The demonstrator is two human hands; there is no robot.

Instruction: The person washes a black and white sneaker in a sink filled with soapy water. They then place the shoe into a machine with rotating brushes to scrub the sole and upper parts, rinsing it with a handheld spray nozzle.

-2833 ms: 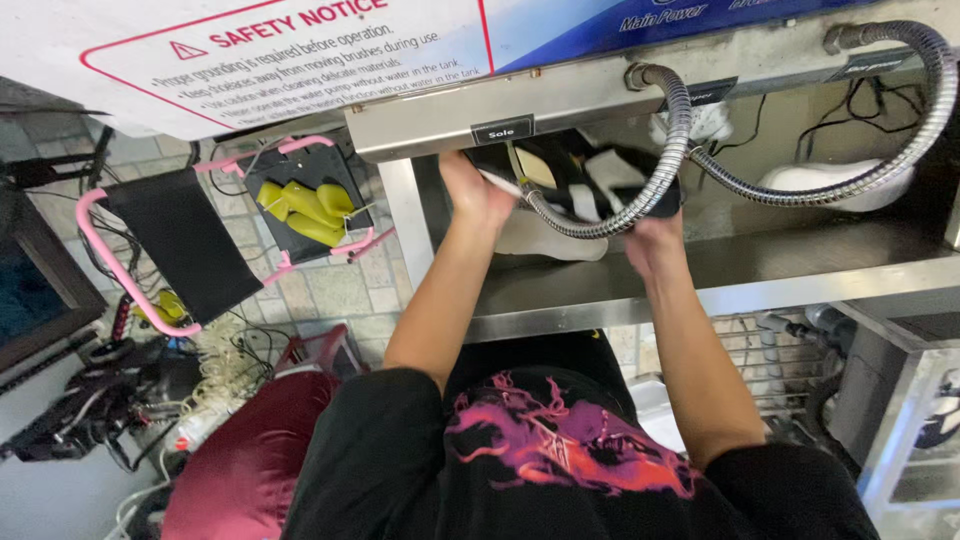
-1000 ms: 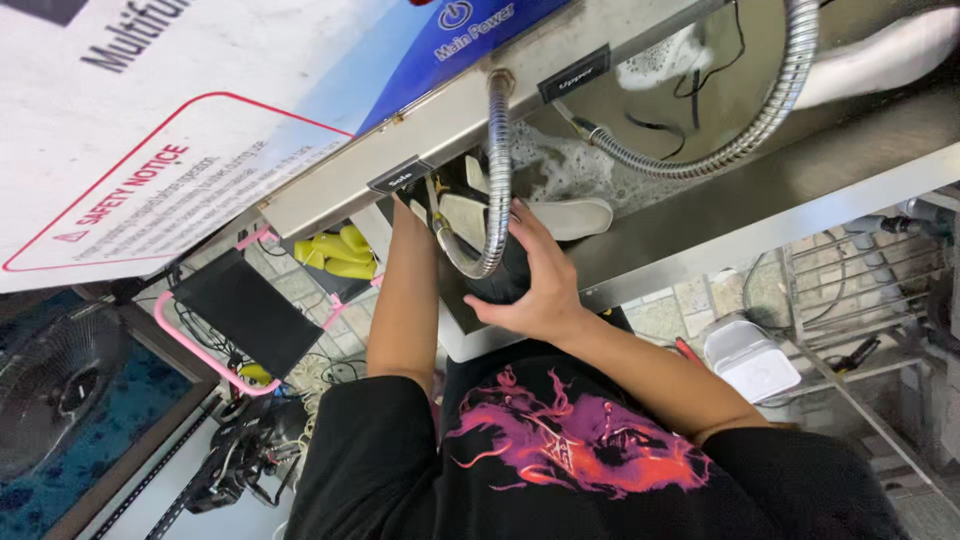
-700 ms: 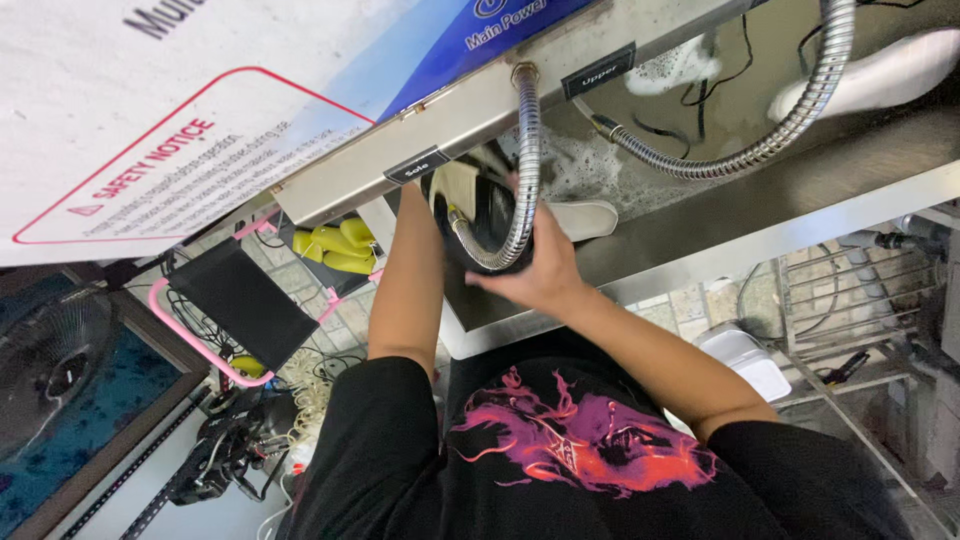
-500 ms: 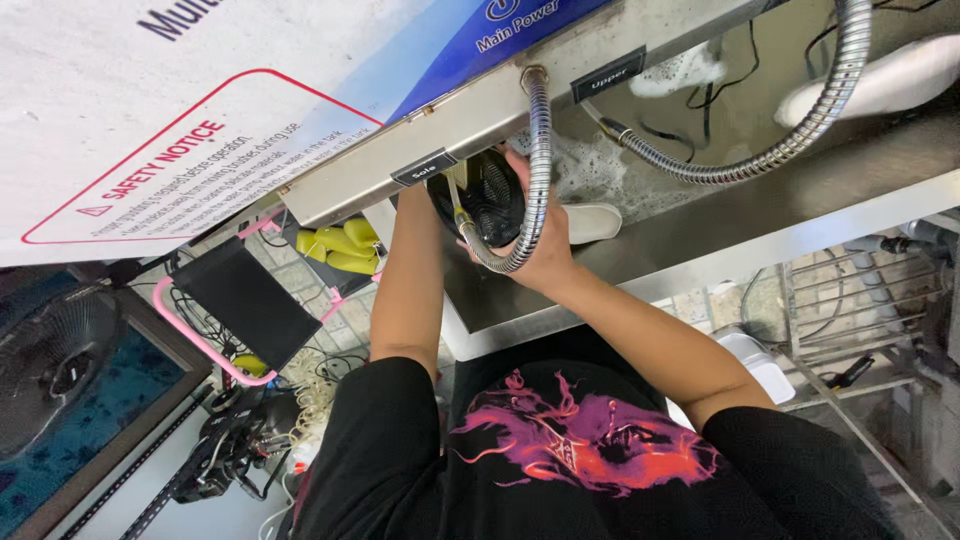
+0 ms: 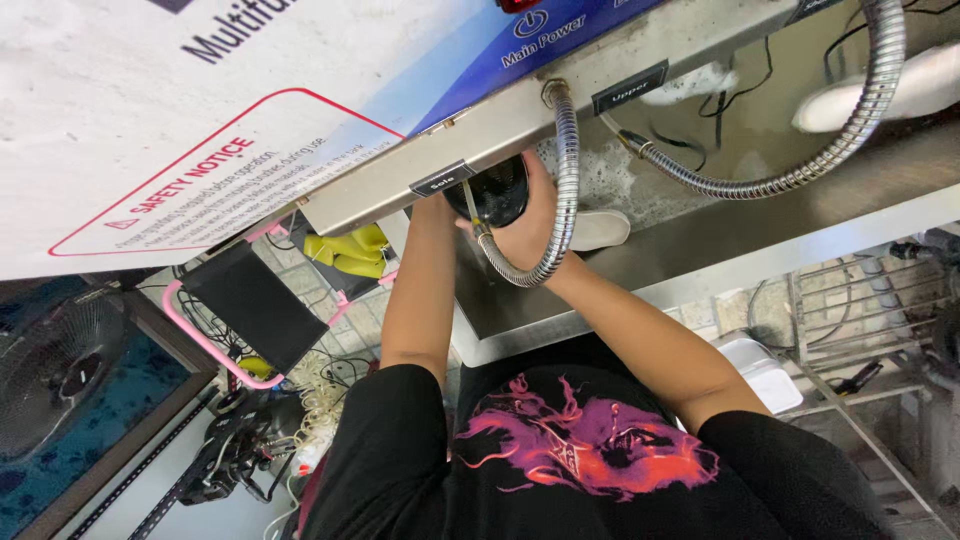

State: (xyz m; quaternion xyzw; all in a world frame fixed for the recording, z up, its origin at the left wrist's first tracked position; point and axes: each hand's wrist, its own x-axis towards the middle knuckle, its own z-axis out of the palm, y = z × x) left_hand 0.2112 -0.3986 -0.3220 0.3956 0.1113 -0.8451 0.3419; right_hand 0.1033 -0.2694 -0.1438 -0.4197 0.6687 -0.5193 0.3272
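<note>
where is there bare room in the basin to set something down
Bare steel shows on the basin's front ledge, right of the right hand and below the long hose. Crowded: around the black object under the short looped hose, with the white shoe beside it.

Both forearms outstretched; hands (image 5: 525,215) close together, right fingers curled

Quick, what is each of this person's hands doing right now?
Left hand: mostly hidden under the metal machine panel; cannot tell.
Right hand: closed around a shiny black rounded object over the soapy steel sink.
</note>
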